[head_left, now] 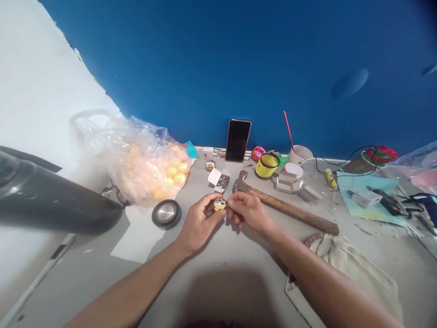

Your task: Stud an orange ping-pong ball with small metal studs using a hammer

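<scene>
Between the thumb and fingers of my left hand (200, 220) is a small round yellow ball (219, 205) dotted with dark studs. My right hand (248, 210) is pinched closed at the ball's right side; whatever its fingertips hold is too small to make out. Just beyond the hands, an open white box (215, 176) holds many small dark metal pieces (223, 182). A second studded ball (210, 165) rests behind that box. The hammer (290, 207) lies to the right of my right hand, its head near the box.
A plastic bag of yellow-orange balls (146, 164) and a round black-rimmed disc (166, 213) are at left. A phone (238, 141) leans on the blue wall. Rightward are a yellow container (266, 166), a white cup (300, 155), and a cloth (351, 273). A dark pipe (58, 196) juts in.
</scene>
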`<state>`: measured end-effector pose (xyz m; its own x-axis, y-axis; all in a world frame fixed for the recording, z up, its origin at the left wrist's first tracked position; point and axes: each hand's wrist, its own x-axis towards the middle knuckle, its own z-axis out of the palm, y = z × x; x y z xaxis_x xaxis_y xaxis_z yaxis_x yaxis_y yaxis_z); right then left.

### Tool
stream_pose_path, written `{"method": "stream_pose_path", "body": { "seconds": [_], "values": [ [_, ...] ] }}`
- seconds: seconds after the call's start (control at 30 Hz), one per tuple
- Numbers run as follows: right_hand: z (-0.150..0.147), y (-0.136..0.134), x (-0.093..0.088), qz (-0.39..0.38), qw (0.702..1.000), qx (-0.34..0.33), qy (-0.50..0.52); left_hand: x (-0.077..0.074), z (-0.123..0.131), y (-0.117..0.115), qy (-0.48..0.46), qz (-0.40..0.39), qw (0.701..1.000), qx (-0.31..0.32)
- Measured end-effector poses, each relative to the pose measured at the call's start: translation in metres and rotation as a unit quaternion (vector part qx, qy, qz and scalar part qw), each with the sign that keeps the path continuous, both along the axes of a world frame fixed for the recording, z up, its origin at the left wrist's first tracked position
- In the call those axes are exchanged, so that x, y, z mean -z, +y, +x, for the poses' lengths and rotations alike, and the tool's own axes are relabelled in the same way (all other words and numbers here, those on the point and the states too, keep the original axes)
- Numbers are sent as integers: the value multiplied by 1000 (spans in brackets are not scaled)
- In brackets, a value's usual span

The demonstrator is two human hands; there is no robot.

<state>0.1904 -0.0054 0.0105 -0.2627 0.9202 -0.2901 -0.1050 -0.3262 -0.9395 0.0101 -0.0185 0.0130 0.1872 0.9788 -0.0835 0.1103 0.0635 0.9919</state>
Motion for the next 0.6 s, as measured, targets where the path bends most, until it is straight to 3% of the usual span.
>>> {"method": "stream_pose_path", "body": {
  "seconds": [0.1,0.23,0.33,0.4,0.47,0.53,0.6],
  "values": [
    [0,-1,-6,32,998,-3,-62,-3,-1,8,-93,-81,992,-18],
    [1,-3,-11,82,987,-7,-136,-5,-1,16,-237,-174,955,-43],
    [6,-3,-14,162,954,-8,-253,-1,-1,17,-238,-172,955,-47],
    [13,-1,-16,228,896,6,-381,1,-1,16,-193,-123,972,-58],
    [23,3,-18,276,809,26,-519,2,-2,16,-138,-86,984,-68],
    [34,8,-18,286,725,21,-626,1,-2,16,-87,-65,992,-71],
    [41,13,-16,264,678,-17,-686,0,-3,16,-48,-51,995,-67]
  ]
}}
